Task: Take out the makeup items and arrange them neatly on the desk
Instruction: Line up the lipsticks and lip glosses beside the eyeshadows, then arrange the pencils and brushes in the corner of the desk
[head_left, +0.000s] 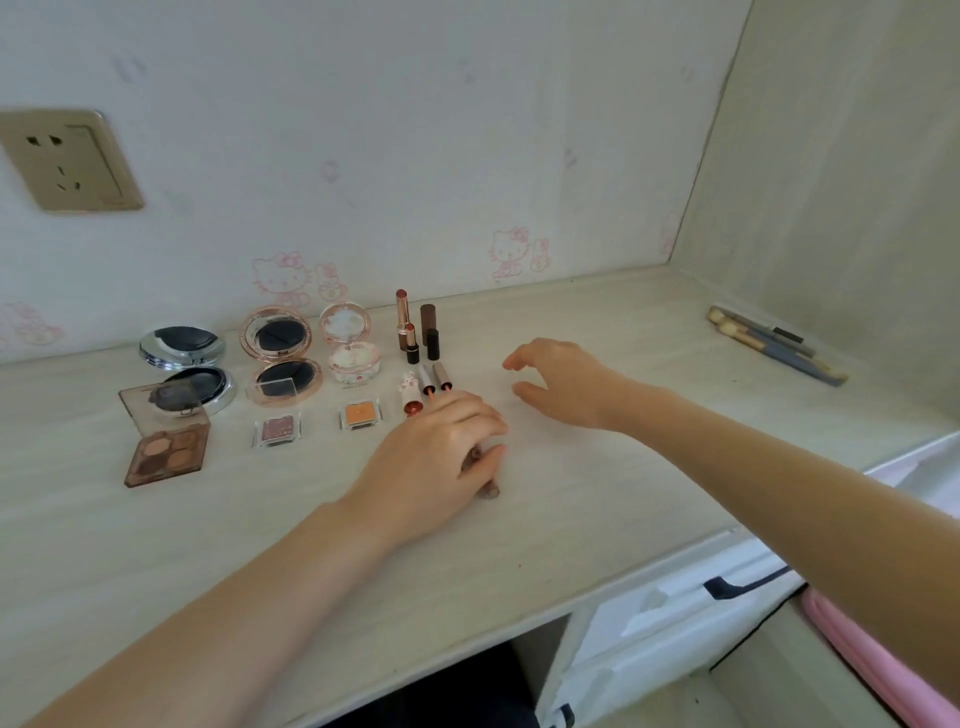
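Note:
Makeup lies in rows on the pale desk: an open silver compact, a rose-gold compact, a pink floral compact, a brown eyeshadow palette, two small single shadows, upright lipsticks and lying lip tubes. My left hand grips a brownish tube flat on the desk, most of it hidden under the fingers. My right hand hovers just right of the lipsticks, fingers loosely curved, holding nothing.
Makeup brushes in a clear sleeve lie at the desk's far right by the side wall. A wall socket is at upper left. A white drawer front with a dark handle and something pink sit at lower right.

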